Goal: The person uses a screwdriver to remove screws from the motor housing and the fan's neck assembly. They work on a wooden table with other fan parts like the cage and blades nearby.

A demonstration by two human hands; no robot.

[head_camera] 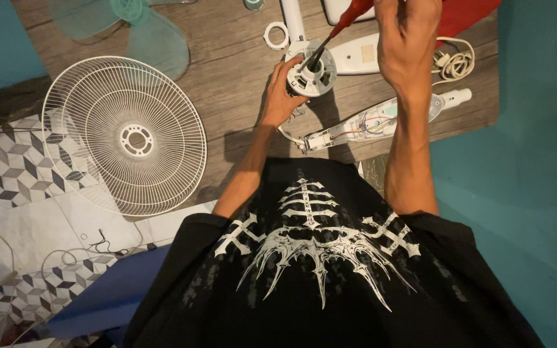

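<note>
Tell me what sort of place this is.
Probably a home floor used as a makeshift repair spot. A white fan grille and fan blade lie on wood-look flooring beside patterned tiles, while the left hand steadies a fan motor.

This looks like a home floor used as a makeshift repair spot rather than a fitted workshop. A wood-grain floor mat [227, 71] lies over patterned floor tiles [14, 174] at 8 o'clock, with teal flooring [536, 161] at 3 o'clock. Spread over the mat are parts of a dismantled household fan: a white wire fan guard [124, 134] at 9 o'clock, translucent fan blades [143, 26] at 11 o'clock and a coiled power cord [456, 61] at 1 o'clock.
</note>
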